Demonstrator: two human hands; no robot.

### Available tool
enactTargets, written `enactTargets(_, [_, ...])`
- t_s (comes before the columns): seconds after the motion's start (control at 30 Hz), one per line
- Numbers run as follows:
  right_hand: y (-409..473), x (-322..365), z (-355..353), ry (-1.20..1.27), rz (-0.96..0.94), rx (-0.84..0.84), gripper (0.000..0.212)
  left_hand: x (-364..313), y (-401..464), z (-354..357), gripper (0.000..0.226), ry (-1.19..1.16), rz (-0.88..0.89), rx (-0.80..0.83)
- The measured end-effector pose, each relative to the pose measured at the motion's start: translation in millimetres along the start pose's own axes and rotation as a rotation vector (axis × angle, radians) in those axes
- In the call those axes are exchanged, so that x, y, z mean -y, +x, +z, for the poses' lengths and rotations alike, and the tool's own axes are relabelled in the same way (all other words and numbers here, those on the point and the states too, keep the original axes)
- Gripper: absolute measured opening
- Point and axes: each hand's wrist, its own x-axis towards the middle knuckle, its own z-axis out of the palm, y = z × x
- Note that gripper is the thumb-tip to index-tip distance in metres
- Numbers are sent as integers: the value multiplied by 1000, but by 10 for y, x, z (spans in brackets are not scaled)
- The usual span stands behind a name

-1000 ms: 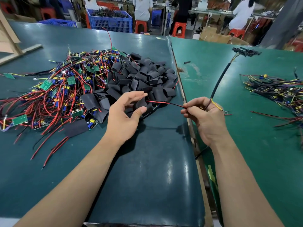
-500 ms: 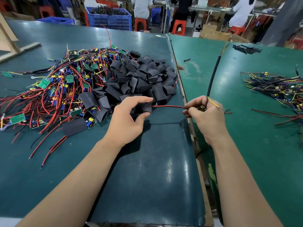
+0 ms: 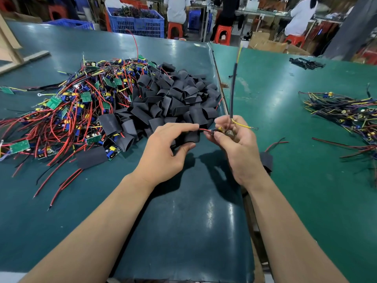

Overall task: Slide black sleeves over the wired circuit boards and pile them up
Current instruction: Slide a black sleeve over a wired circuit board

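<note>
Since the earlier frame, the right hand (image 3: 234, 144) has drawn in toward the left hand (image 3: 169, 148), and the black cable (image 3: 232, 88) it holds has swung from a rightward lean to nearly upright above the fingers.

Left hand: thumb and fingers grip one black sleeve (image 3: 190, 136) at the near edge of the sleeve heap (image 3: 173, 99). Red wire (image 3: 204, 130) leaves the sleeve mouth just beyond the fingertips.

Right hand: fingers curl around a wired circuit board (image 3: 219, 130), which is mostly hidden; only a yellow part shows between the fingertips. A yellow wire (image 3: 243, 125) trails right of the thumb.

Progress, as judged: the red leads are threaded through the sleeve, but the board remains outside it, so this unit is not yet covered. Left of the left hand lies a large heap of bare boards (image 3: 67, 111) awaiting sleeves. Well right of the right hand lies a smaller pile of wired units (image 3: 346, 113); whether these are sleeved cannot be determined.
</note>
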Motion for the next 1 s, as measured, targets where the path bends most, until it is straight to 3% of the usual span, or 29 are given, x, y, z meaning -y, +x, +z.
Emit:
enactTargets(0.13, [19, -6, -25, 130, 32, -35, 39, -15, -5, 6, 38, -15, -7, -10])
enactTargets(0.37, [12, -47, 50, 91, 64, -35, 40, -17, 22, 31, 37, -34, 22, -4])
enactTargets(0.57, [6, -26, 36, 107, 82, -88, 18, -9, 35, 61, 37, -16, 35, -36])
enactTargets(0.77, [-20, -35, 61, -64, 29, -158, 21, -17, 46, 85, 37, 11, 102, -47])
enactTargets(1.0, [-48, -24, 89, -85, 42, -47, 16, 3, 49, 81, 34, 149, 122, -109])
